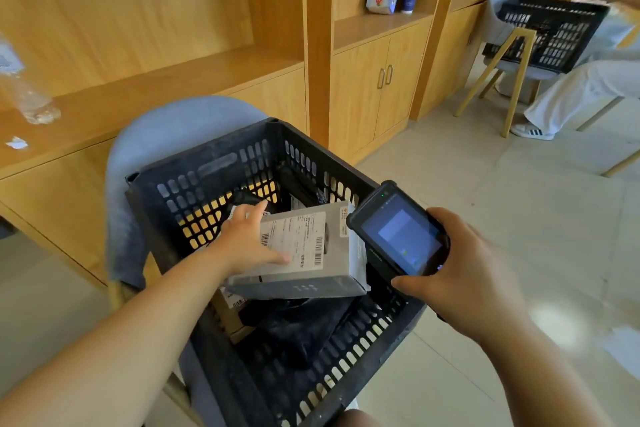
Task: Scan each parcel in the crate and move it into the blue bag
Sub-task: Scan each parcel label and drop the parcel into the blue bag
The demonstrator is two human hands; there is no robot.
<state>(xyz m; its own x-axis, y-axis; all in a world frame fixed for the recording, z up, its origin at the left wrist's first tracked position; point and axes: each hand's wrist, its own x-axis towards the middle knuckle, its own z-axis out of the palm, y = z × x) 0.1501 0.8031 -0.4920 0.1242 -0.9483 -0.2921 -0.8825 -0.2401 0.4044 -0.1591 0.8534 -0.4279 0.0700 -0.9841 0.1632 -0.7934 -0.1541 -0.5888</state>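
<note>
The box [311, 253] sits high in the crate [207, 156], its long side running left to right. The left hand [247, 239] holds its left end. The right hand [460, 274] grips the scanner [401, 236] at the crate's right rim.

wooden cabinets [377, 80], tiled floor [519, 218], grey chair [166, 128]

Of the person, only the two arms show, both bare from the near edge of the view out to the fingertips. The left forearm [138, 329] is seen at length from the near left corner up to the left hand [247, 239]. Less shows of the right forearm [540, 367], at the near right behind the right hand [460, 274]. A small rounded patch [356, 419] at the near edge between them is too cropped to identify.
</note>
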